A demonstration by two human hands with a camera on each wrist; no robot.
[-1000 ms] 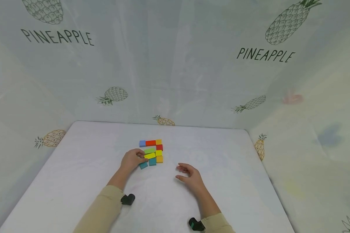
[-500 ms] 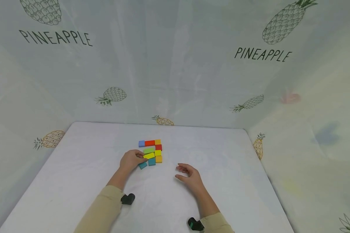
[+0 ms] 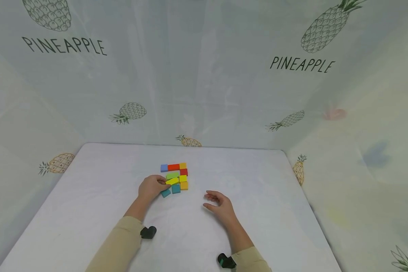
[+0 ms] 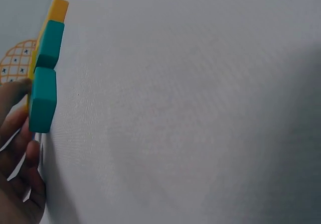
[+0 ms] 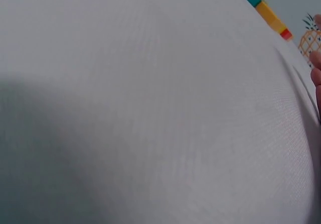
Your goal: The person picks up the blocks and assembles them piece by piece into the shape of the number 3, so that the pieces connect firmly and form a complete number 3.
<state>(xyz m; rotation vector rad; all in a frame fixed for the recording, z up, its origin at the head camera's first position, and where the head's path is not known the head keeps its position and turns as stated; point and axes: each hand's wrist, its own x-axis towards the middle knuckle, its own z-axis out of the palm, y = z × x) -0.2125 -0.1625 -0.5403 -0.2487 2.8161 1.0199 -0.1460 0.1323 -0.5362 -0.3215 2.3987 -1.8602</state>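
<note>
My left hand (image 3: 152, 187) pinches a long yellow block (image 3: 172, 181) between thumb and fingers at its left end. That block sits slightly askew, between a light green block (image 3: 172, 175) behind and a teal block (image 3: 176, 189) in front. Another teal block (image 3: 166, 193) lies tilted by my thumb; in the left wrist view this teal block (image 4: 43, 101) is close to the fingers. Along the right side run a small yellow block (image 3: 183, 178) and an orange block (image 3: 184, 186). My right hand (image 3: 221, 206) hovers to the right of the blocks, fingers loosely bent, holding nothing.
Behind are a blue block (image 3: 164, 168), a long red block (image 3: 173, 167) and an amber block (image 3: 183, 166) in a row, with a short red block (image 3: 183, 172) below its right end. The white table (image 3: 122, 155) meets a pineapple-print curtain (image 3: 204, 75) at its back edge.
</note>
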